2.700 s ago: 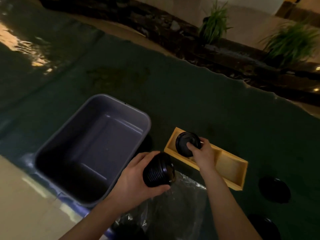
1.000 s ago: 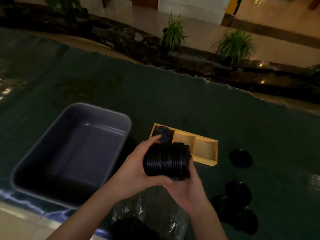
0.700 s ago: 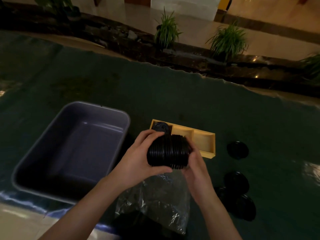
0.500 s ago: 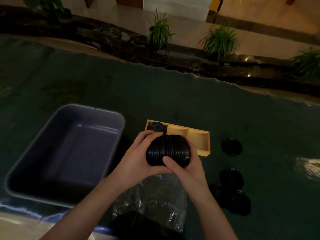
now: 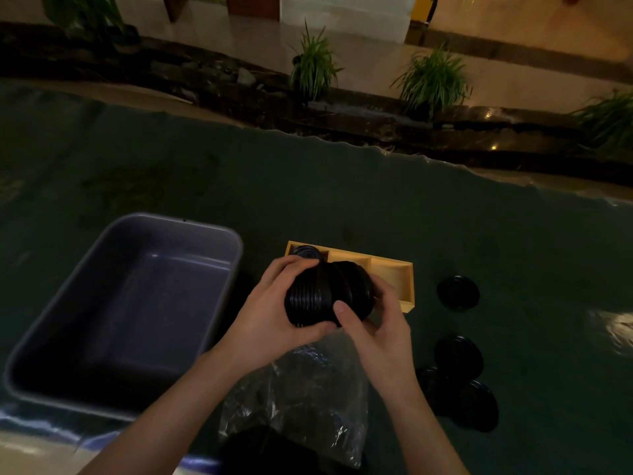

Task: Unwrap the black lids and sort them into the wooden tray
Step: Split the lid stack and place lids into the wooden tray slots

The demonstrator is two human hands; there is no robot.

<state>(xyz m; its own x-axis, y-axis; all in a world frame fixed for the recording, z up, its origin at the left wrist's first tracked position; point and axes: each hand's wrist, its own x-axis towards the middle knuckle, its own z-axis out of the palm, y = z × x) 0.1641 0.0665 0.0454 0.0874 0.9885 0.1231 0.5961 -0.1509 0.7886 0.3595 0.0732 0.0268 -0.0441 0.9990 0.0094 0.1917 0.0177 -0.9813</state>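
Both hands, left [image 5: 274, 313] and right [image 5: 380, 323], clamp the lid stack [image 5: 329, 293] (splitting midway); uneven pull could scatter lids off the tray [image 5: 404, 289].

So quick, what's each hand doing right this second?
Left hand: closed around the left end of the stack of black lids.
Right hand: closed on the same stack's right end, thumb across the front.
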